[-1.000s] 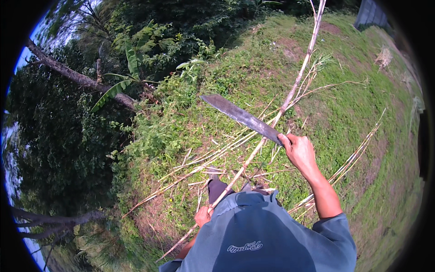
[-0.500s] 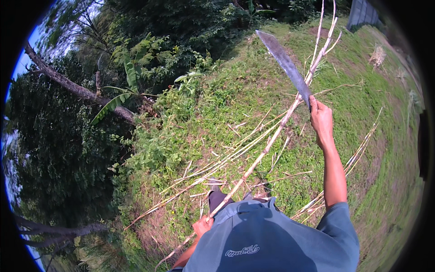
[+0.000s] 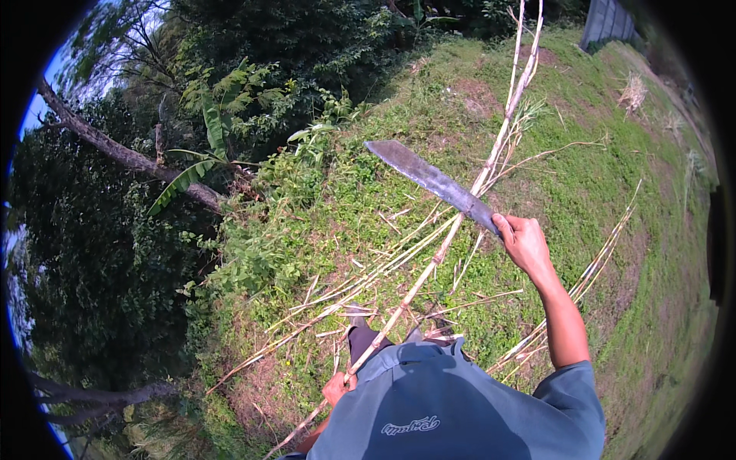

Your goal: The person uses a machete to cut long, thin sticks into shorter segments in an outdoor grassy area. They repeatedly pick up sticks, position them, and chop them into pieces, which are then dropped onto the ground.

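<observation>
My right hand (image 3: 524, 244) grips the handle end of a machete (image 3: 425, 175), whose broad grey blade points up and to the left. The blade lies across a long pale stalk (image 3: 420, 282) in this view; whether the two touch I cannot tell. Low at the left, my left hand (image 3: 337, 387) is wrapped around the lower part of that stalk. From there the stalk slants away to the upper right, where it forks into thin branches (image 3: 521, 84).
Several cut stalks (image 3: 360, 285) lie on the grass left of centre. Another bundle (image 3: 606, 264) rests at the right. A leaning tree trunk (image 3: 126, 157) and dense bushes stand on the left, a grey panel (image 3: 606, 29) at the far right.
My right hand has come down and to the left with the machete, and the blade has turned flatter. The stalk's far end has shifted slightly left. My left hand keeps its hold.
</observation>
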Demonstrator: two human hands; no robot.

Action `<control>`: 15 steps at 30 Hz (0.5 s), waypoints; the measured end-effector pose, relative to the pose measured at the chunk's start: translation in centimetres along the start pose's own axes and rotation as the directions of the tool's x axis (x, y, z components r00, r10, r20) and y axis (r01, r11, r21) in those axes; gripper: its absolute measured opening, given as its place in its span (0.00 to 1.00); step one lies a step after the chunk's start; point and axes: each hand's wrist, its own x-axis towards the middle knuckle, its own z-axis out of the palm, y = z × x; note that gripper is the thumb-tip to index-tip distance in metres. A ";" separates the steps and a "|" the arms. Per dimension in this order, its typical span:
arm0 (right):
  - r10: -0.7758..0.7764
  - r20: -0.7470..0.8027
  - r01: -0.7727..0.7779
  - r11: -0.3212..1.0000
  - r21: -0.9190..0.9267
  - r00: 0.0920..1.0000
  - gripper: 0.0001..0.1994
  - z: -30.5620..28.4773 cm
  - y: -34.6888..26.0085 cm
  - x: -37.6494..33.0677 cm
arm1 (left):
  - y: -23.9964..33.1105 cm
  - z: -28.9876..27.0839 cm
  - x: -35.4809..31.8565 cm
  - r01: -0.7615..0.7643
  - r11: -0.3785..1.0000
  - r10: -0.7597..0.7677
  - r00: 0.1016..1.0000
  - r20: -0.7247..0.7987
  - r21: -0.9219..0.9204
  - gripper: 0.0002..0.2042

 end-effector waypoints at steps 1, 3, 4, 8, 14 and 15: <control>-0.002 0.049 0.004 0.999 -0.053 0.999 0.26 0.2 -0.4 -0.7 | 0.9 -0.5 0.6 0.016 0.999 -0.015 0.999 0.037 -0.028 0.14; -0.001 0.140 0.014 0.996 -0.091 0.990 0.27 -0.3 -1.4 -1.0 | 1.6 -0.8 1.5 0.180 0.964 -0.141 0.971 0.195 -0.197 0.13; 0.027 0.083 -0.022 0.997 -0.068 0.996 0.27 -0.2 -1.0 -0.3 | 1.6 -0.9 1.5 0.270 0.925 -0.194 0.941 0.277 -0.269 0.13; 0.155 -0.179 -0.143 0.987 0.076 0.972 0.29 -1.8 0.9 3.4 | 0.6 -1.3 1.2 0.255 0.926 -0.132 0.909 0.394 -0.277 0.10; 0.058 -0.194 -0.080 0.991 -0.106 0.979 0.27 -2.8 2.2 3.7 | 2.1 -0.7 0.0 0.220 0.932 -0.165 0.965 0.205 -0.287 0.09; -0.011 -0.215 -0.013 0.994 -0.109 0.977 0.27 -1.8 2.7 3.3 | 1.6 -0.3 -1.1 0.193 0.943 -0.161 0.978 0.135 -0.270 0.07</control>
